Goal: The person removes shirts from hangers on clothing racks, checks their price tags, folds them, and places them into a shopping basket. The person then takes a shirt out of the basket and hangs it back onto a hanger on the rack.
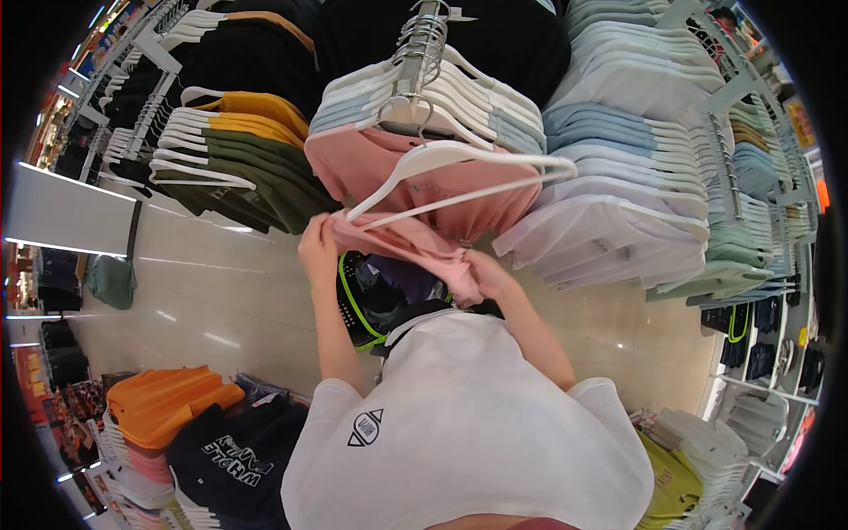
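Note:
A pink T-shirt (pixel 402 237) is bunched and stretched between my two hands. My left hand (pixel 319 249) is closed on its left end, beside the lower left tip of a white hanger (pixel 481 159). My right hand (pixel 491 276) grips the gathered cloth at the other end. The hanger hangs tilted from the front of the rack, its right end bare of cloth. Right behind it hangs another pink shirt (pixel 424 187). The fingertips of both hands are partly hidden by the folds.
A black basket with a green rim (pixel 349 309) stands below the shirt, holding dark items. Green shirts (pixel 274 177) hang to the left, pale lilac shirts (pixel 609 225) to the right. Behind me are an orange garment (pixel 168 402) and a black printed shirt (pixel 234 450).

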